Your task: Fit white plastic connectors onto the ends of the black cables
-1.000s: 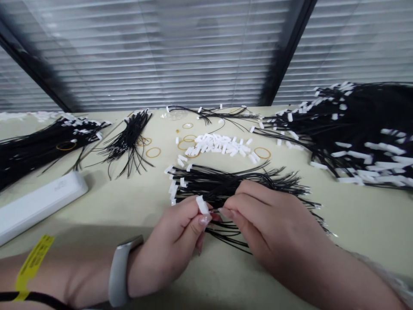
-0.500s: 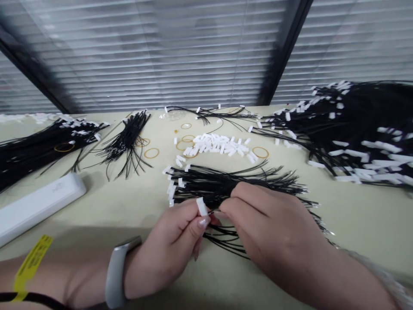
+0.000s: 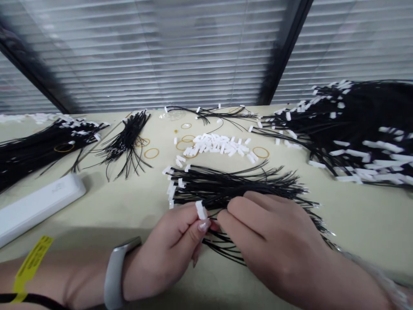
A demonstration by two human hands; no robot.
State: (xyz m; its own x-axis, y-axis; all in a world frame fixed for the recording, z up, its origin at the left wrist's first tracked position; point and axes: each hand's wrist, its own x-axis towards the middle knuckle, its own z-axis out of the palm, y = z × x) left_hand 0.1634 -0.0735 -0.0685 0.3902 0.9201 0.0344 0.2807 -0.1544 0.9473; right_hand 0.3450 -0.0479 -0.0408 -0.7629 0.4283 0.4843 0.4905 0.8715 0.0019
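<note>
My left hand [image 3: 176, 241] pinches a small white connector [image 3: 201, 210] between thumb and forefinger. Just to its right, my right hand [image 3: 267, 237] has its fingers pressed together on a thin black wire that runs toward the connector; the fingertips are partly hidden. Several loose black wires [image 3: 226, 249] pass beneath and between both hands. Behind the hands lies a bundle of black wires [image 3: 209, 185], with white connectors at its left ends and bare tips at the right. A pile of loose white connectors [image 3: 214, 144] sits beyond the bundle.
A large heap of black wires [image 3: 371, 116] with white connectors fills the right side. At the left are two more wire bundles [image 3: 125, 133] [image 3: 35, 146] and a white case [image 3: 41, 204]. Yellow rubber bands [image 3: 260, 152] lie around the connector pile. Window blinds [image 3: 193, 51] stand behind the table.
The connector in my left hand has dropped slightly toward me. My right hand has also shifted slightly toward me, its fingers still together.
</note>
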